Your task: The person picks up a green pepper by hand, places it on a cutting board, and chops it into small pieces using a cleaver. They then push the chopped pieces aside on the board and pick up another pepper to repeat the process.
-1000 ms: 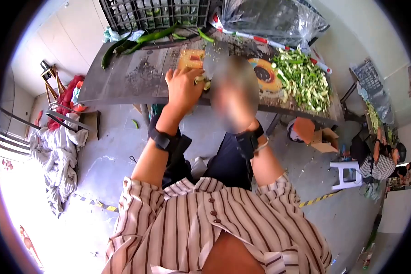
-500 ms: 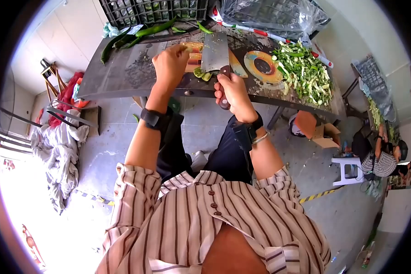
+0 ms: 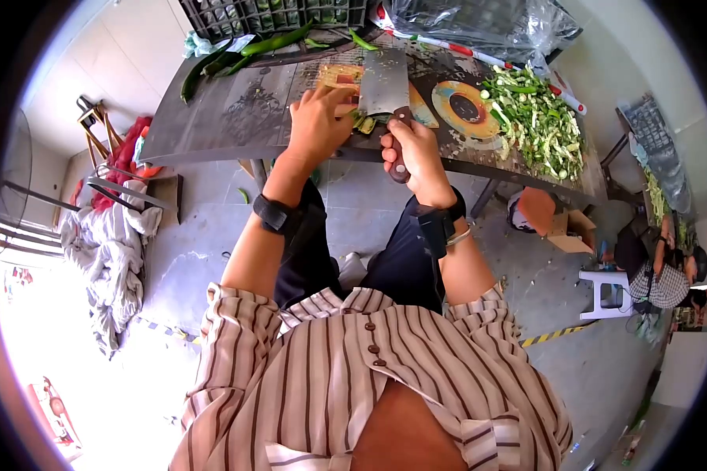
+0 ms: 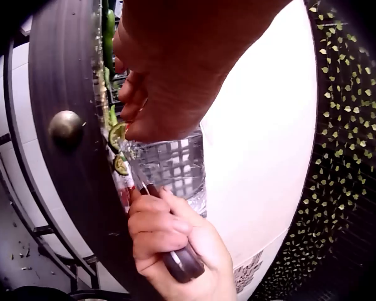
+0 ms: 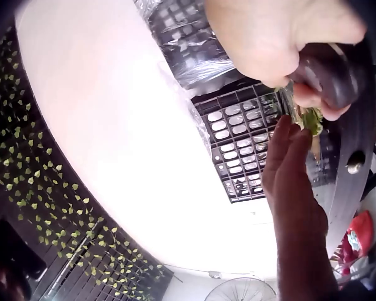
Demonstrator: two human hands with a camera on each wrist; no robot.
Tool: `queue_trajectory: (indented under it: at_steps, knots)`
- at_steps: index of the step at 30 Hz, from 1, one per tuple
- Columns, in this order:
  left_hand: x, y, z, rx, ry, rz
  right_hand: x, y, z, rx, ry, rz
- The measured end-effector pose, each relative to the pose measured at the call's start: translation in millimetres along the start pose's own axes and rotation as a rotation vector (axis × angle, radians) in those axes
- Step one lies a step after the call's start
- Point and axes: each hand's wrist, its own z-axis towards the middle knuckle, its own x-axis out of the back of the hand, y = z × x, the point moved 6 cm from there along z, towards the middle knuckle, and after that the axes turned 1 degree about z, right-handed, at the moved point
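Observation:
My right hand (image 3: 418, 155) grips the dark handle of a cleaver (image 3: 384, 82), whose broad blade extends over the table. Cut green pepper pieces (image 3: 364, 123) lie beside the blade's handle end, near the table edge. My left hand (image 3: 320, 125) is just left of them, fingers spread loosely towards the blade. In the left wrist view, the thumb of my left hand (image 4: 169, 81) is right beside a cut pepper piece (image 4: 117, 135). From the right wrist, the fingers of my left hand (image 5: 294, 175) look fairly straight, with their tips by the green pieces (image 5: 312, 120).
Chopped green pepper (image 3: 538, 125) is heaped on the table's right side. Whole long green peppers (image 3: 275, 42) lie at the back left, before a black crate (image 3: 275, 17). Clear plastic wrapping (image 3: 487, 31) covers something behind the table. Another person (image 3: 660, 275) sits at the far right.
The blur over my right hand has cleared, showing the cleaver. My left hand first moved away to the left, then came back beside the cut pieces.

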Motion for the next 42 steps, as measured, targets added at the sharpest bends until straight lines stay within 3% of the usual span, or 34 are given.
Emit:
queue_trajectory:
  at_steps: [5,8,9,10,12,13,14,16,26,33,36,38,40,42]
  knots:
    - [-12.5,10.1,-11.2,-0.107,-0.005,0.066,11.4,-1.7,-7.7,-0.055,0.001,0.127]
    - [-14.9,8.3,-16.5,-0.092,0.005,0.070,17.9,-17.3,-21.2,0.040,0.013,0.019]
    - [-15.8,8.3,-18.3,-0.082,0.008,0.063,52.6,-9.0,0.1,0.457,0.017,-0.632]
    - [-15.8,8.4,-19.3,-0.073,0.030,0.047,42.2,-20.0,-9.8,0.453,0.014,-0.643]
    - [-18.0,8.8,-19.4,-0.060,0.055,0.024,35.5,-28.2,-27.6,0.158,0.053,-0.400]
    - [-18.7,9.5,-19.9,-0.064,0.086,0.006,39.6,-26.7,-20.1,0.395,0.001,-0.606]
    - [-19.1,10.0,-20.9,-0.068,0.115,-0.011,44.1,-25.8,-22.8,0.391,0.002,-0.613]
    - [-18.4,11.2,-22.0,-0.063,0.118,0.004,13.7,-34.2,-42.5,0.120,0.021,-0.234]
    - [-13.2,9.3,-23.0,-0.081,0.154,-0.014,5.1,-39.6,-31.6,0.212,-0.033,-0.576]
    - [-10.7,10.3,-22.9,-0.077,0.174,-0.023,6.9,-41.4,-28.6,0.187,-0.005,-0.618]
    - [-11.9,9.4,-23.7,-0.054,0.164,-0.009,21.0,-29.4,-21.6,0.094,-0.024,-0.573]
    - [-13.3,8.8,-23.7,-0.074,0.184,-0.047,45.8,-20.7,-6.0,0.321,-0.054,-0.842]
    - [-12.5,8.8,-23.5,-0.062,0.176,-0.033,47.2,-20.8,-8.0,0.275,-0.037,-0.813]
    - [-12.5,8.9,-23.7,-0.054,0.166,-0.022,44.6,-24.8,-13.3,0.385,0.027,-0.808]
